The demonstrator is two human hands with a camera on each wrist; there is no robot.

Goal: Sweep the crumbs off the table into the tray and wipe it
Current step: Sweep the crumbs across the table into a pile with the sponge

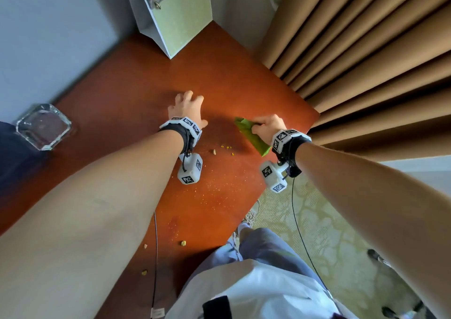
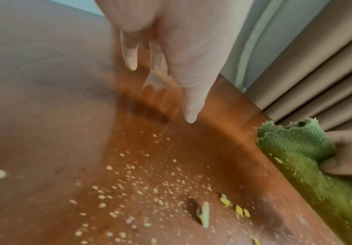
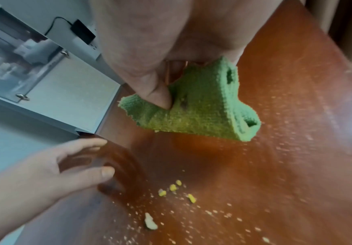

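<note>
Crumbs (image 1: 225, 146) lie scattered on the red-brown table (image 1: 117, 94), from its middle toward the near edge, with a few bigger yellow bits (image 3: 172, 189) and fine specks (image 2: 149, 182). My left hand (image 1: 188, 108) is spread, palm down, low over the table just beyond the crumbs and holds nothing. My right hand (image 1: 267, 125) grips a bunched green cloth (image 1: 253, 139) near the table's right edge, thumb pressed into it (image 3: 202, 107). The cloth (image 2: 296, 157) hangs just off the surface. A square clear glass tray (image 1: 44, 125) sits on the table's far left.
A white and green paper bag (image 1: 175, 13) stands at the table's far end. Brown curtains (image 1: 366, 62) hang close along the right edge. Patterned carpet (image 1: 317, 221) lies beyond the near right edge. Something dark blue (image 1: 9, 160) sits beside the tray.
</note>
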